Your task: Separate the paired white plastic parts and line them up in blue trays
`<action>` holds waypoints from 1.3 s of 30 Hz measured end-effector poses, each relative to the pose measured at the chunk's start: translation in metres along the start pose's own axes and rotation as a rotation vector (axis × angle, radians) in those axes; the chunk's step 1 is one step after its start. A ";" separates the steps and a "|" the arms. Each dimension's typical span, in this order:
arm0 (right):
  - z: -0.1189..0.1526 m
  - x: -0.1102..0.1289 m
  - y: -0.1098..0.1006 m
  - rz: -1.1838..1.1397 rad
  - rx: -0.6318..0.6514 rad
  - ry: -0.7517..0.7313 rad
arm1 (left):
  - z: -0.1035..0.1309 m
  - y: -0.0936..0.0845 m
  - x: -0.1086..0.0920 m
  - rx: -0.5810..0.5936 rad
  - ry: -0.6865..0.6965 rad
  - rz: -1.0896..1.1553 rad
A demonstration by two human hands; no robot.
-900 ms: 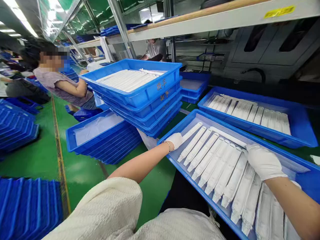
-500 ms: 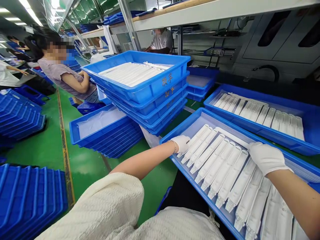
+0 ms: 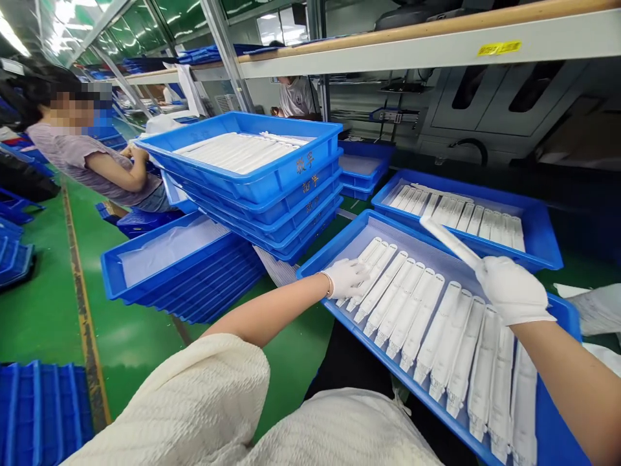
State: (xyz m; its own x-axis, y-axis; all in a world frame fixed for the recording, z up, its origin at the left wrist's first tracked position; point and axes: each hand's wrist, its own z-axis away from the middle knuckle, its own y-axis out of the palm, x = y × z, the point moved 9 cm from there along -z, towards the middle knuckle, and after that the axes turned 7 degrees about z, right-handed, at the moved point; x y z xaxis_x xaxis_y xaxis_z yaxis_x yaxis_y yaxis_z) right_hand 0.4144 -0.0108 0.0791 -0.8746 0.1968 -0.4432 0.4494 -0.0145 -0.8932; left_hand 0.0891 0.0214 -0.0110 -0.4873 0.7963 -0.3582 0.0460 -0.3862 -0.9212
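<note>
A blue tray (image 3: 334, 243) in front of me holds a slanting row of long white plastic-looking strips (image 3: 412, 310) with toothed lower ends, on a pale liner. My left hand (image 3: 348, 278), in a white glove, lies over the strips at the row's left end, its fingers stretched out and touching them. My right hand (image 3: 513, 291), also gloved, is closed on one end of a single white strip (image 3: 451, 241). That strip is raised above the tray and points up to the left; its gripped end is hidden in the glove.
A second blue tray (image 3: 548, 243) of white strips stands just beyond. Left of it rises a stack of filled blue trays (image 3: 310, 165), beside a lined tray stack (image 3: 145, 285). A seated person (image 3: 104, 158) is at the left. A shelf (image 3: 412, 48) crosses above.
The strip that lay crosswise along the row's upper ends is now lifted in my right hand. My left hand has moved further over the strips. The view has shifted to the right.
</note>
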 end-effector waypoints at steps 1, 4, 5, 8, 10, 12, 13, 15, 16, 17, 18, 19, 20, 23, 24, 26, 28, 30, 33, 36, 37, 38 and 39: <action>0.003 -0.013 -0.009 -0.038 -0.023 0.068 | -0.002 -0.001 -0.003 -0.016 0.014 -0.019; 0.017 -0.050 -0.038 -0.351 -0.123 0.310 | -0.012 -0.008 -0.025 -0.109 0.106 -0.077; 0.024 -0.058 -0.046 -0.488 -0.153 0.378 | -0.016 -0.009 -0.038 -0.134 0.164 -0.091; 0.045 -0.063 -0.061 -0.721 -0.180 0.471 | -0.030 0.002 -0.083 -0.116 0.327 -0.113; 0.060 -0.056 -0.064 -0.801 -0.155 0.472 | -0.039 0.017 -0.101 -0.037 0.344 -0.117; 0.079 -0.051 -0.063 -0.913 -0.118 0.483 | -0.045 0.029 -0.104 0.050 0.302 -0.113; 0.088 -0.049 -0.062 -0.964 -0.088 0.491 | -0.046 0.033 -0.103 0.088 0.279 -0.108; 0.107 -0.049 -0.060 -1.036 -0.034 0.515 | -0.045 0.036 -0.097 0.139 0.249 -0.104; 0.116 -0.050 -0.061 -1.072 -0.017 0.524 | -0.044 0.034 -0.096 0.145 0.245 -0.103; 0.124 -0.050 -0.061 -1.121 0.002 0.524 | -0.043 0.030 -0.097 0.136 0.247 -0.098; 0.131 -0.049 -0.061 -1.191 0.017 0.521 | -0.042 0.024 -0.101 0.117 0.258 -0.080; 0.137 -0.047 -0.061 -1.291 0.034 0.508 | -0.042 0.018 -0.108 0.087 0.272 -0.041; 0.141 -0.042 -0.060 -1.419 0.056 0.486 | -0.042 0.010 -0.117 0.053 0.280 0.030; 0.148 -0.018 -0.053 -1.858 0.169 0.392 | -0.043 -0.009 -0.154 -0.019 0.244 0.487; 0.149 -0.010 -0.051 -1.975 0.202 0.369 | -0.043 -0.012 -0.167 -0.008 0.219 0.719; 0.153 0.005 -0.047 -2.119 0.257 0.338 | -0.039 -0.009 -0.204 0.163 0.222 1.230; 0.157 0.017 -0.045 -2.182 0.293 0.320 | -0.031 -0.009 -0.243 0.397 0.252 1.640; 0.162 0.031 -0.047 -2.205 0.351 0.284 | -0.025 -0.013 -0.266 0.513 0.227 1.824; 0.168 0.044 -0.048 -2.158 0.449 0.236 | -0.023 -0.017 -0.273 0.463 0.145 1.799; 0.166 0.029 -0.043 -1.941 0.364 0.261 | -0.022 -0.020 -0.263 0.322 0.103 1.726; 0.165 0.015 -0.041 -1.813 0.273 0.324 | -0.022 -0.020 -0.258 0.273 0.094 1.713; 0.167 -0.002 -0.041 -1.664 0.156 0.417 | -0.022 -0.019 -0.253 0.230 0.079 1.700; 0.171 -0.019 -0.046 -1.511 0.013 0.523 | -0.022 -0.018 -0.248 0.194 0.055 1.683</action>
State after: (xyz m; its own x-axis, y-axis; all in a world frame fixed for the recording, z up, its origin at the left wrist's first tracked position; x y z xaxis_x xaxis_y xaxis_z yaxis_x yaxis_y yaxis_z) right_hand 0.3795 -0.1812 0.1157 -0.3376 0.3364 0.8791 -0.7356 0.4885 -0.4694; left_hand 0.2286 -0.1593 0.0911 0.0153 -0.5135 -0.8579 0.3417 -0.8037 0.4872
